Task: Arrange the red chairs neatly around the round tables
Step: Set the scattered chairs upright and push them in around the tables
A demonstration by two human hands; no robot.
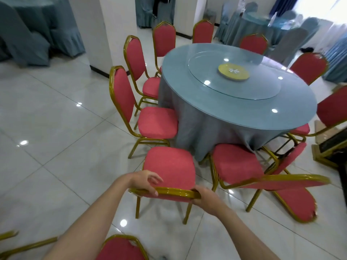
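Directly below the camera, a red banquet chair (169,166) stands with its back to the person, its seat pointing ahead toward the round table (296,102). Its gold top rail runs crosswise, and the 2 hands hold it at either end. The left hand (145,182) drapes over the left end with 1 finger hooked down the front and the rest loosely lifted. The right hand (204,198) wraps the right corner. Neither hand is nearer. The seat's front edge sits apart from the blue tablecloth (197,124), facing the gap between the left neighbour chair (157,122) and the right neighbour chair (236,164), so the coming move is probably a push forward and slightly right.
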